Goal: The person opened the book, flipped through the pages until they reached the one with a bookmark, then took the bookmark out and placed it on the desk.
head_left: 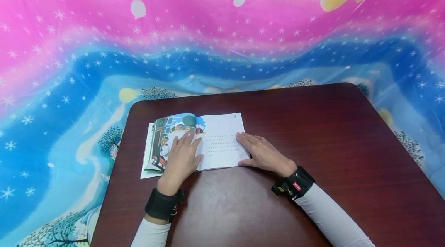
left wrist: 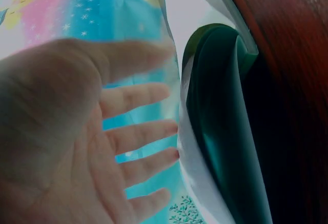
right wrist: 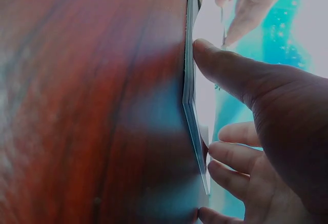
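Observation:
A picture book [head_left: 222, 123] lies spread on the dark wooden table, its left page illustrated and its right page white with lines of text. My left hand [head_left: 182, 156] is over the illustrated page near the spine, fingers straight and spread. In the left wrist view, the fingertips of the left hand [left wrist: 138, 131] meet the curved pages, which bow up beside the spine. At the book's right edge, my right hand [head_left: 262, 154] rests with extended fingers on the white page's margin. The right wrist view shows the thumb of the right hand [right wrist: 277, 131] on the near edge of the page.
The dark red-brown table [head_left: 330, 135] extends well to the right of the book and in front of it. A colourful cloth [head_left: 215, 38] with snowflakes and trees hangs behind and around the table. Black straps with cameras [head_left: 300, 183] circle both wrists.

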Demonstrator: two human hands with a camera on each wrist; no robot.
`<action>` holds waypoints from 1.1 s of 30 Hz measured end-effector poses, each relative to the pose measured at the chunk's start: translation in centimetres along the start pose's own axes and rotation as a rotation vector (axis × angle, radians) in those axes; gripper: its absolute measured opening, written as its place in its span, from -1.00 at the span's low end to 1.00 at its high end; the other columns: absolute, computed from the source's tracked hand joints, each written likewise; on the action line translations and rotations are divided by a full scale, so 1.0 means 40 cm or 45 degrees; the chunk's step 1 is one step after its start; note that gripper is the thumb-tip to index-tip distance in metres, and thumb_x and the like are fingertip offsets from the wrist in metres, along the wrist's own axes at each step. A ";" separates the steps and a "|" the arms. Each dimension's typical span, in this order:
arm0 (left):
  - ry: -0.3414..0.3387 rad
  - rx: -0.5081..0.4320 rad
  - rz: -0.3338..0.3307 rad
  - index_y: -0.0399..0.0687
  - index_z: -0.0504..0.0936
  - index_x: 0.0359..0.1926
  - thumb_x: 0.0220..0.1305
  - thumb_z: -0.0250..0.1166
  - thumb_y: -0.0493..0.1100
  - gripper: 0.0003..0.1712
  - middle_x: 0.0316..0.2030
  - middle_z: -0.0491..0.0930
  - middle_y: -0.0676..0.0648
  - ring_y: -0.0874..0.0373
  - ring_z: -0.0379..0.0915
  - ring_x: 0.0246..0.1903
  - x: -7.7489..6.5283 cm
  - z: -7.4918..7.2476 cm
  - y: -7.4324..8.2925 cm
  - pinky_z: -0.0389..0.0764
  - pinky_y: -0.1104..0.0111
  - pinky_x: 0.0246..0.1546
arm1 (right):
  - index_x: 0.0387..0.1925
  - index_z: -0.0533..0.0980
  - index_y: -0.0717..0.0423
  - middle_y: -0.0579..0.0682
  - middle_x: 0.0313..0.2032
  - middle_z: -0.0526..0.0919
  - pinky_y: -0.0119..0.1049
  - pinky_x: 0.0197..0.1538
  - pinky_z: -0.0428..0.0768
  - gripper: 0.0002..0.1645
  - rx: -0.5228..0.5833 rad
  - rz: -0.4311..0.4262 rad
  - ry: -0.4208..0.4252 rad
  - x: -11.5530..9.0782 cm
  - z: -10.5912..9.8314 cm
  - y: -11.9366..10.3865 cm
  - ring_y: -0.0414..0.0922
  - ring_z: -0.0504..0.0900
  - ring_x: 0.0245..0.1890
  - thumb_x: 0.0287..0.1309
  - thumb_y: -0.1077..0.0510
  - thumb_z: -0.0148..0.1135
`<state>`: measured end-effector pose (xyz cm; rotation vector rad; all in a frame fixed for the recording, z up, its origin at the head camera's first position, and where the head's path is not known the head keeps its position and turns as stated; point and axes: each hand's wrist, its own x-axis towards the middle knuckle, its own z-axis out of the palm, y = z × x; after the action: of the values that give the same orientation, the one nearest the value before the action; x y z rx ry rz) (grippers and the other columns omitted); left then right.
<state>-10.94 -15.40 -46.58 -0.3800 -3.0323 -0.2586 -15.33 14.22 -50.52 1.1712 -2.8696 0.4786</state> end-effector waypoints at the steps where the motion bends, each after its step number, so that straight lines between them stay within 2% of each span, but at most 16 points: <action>1: -0.031 0.000 0.006 -0.10 0.52 0.29 0.15 0.37 0.04 -0.30 0.36 0.38 -0.24 -0.18 0.17 0.39 -0.001 0.001 0.002 0.08 -0.17 0.37 | 0.51 0.14 0.12 0.11 0.44 0.29 0.13 0.34 0.29 0.16 0.001 -0.003 0.004 0.000 0.001 0.001 -0.03 0.27 0.41 0.02 -0.37 0.29; 4: -0.103 -0.001 0.005 -0.08 0.49 0.32 0.20 0.30 0.14 -0.28 0.37 0.35 -0.23 -0.17 0.13 0.41 0.000 0.002 0.008 0.09 -0.16 0.37 | 0.50 0.15 0.14 0.12 0.42 0.32 0.14 0.34 0.29 0.15 0.006 -0.013 0.014 -0.001 0.001 0.002 -0.02 0.29 0.40 0.02 -0.35 0.30; 8: -0.148 -0.011 0.002 -0.07 0.47 0.34 0.18 0.27 0.25 -0.21 0.40 0.32 -0.23 -0.19 0.05 0.44 0.000 0.006 0.015 0.10 -0.15 0.37 | 0.49 0.16 0.15 0.13 0.41 0.33 0.15 0.33 0.30 0.12 0.014 -0.023 0.021 0.000 0.001 0.002 -0.01 0.31 0.39 0.04 -0.32 0.30; 16: -0.231 -0.018 0.047 0.02 0.36 0.43 -0.07 0.31 0.48 0.10 0.49 0.15 -0.22 -0.21 -0.17 0.50 -0.010 0.014 0.023 0.02 -0.15 0.40 | 0.47 0.21 0.17 0.15 0.38 0.37 0.14 0.29 0.36 0.06 0.007 -0.002 0.052 0.004 -0.001 -0.006 0.03 0.36 0.36 0.09 -0.30 0.27; 22: -0.264 -0.048 0.038 0.06 0.29 0.47 -0.22 0.41 0.47 0.23 0.52 0.04 -0.20 -0.22 -0.26 0.51 -0.015 0.019 0.033 -0.07 -0.16 0.41 | 0.46 0.23 0.15 0.14 0.37 0.39 0.10 0.28 0.38 -0.03 0.006 0.058 0.043 0.006 0.001 -0.013 0.01 0.36 0.35 0.16 -0.24 0.25; 27: -0.263 -0.023 0.038 0.05 0.27 0.48 -0.20 0.44 0.42 0.22 0.52 0.05 -0.21 -0.24 -0.25 0.50 -0.014 0.025 0.036 -0.04 -0.18 0.40 | 0.45 0.26 0.13 0.12 0.36 0.41 0.07 0.28 0.40 -0.09 0.011 0.106 0.037 0.009 0.003 -0.017 -0.01 0.38 0.33 0.19 -0.22 0.22; 33: -0.257 -0.011 0.031 0.06 0.28 0.47 -0.17 0.44 0.40 0.19 0.52 0.05 -0.20 -0.24 -0.26 0.50 -0.013 0.031 0.036 -0.02 -0.18 0.39 | 0.39 0.35 0.14 0.12 0.28 0.50 -0.02 0.19 0.51 -0.19 0.025 0.121 0.096 0.014 0.005 -0.020 -0.02 0.51 0.22 0.20 -0.15 0.24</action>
<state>-10.15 -13.93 -47.61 -0.4704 -3.2220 -0.2454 -15.16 13.26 -50.44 1.0001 -2.8719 0.5426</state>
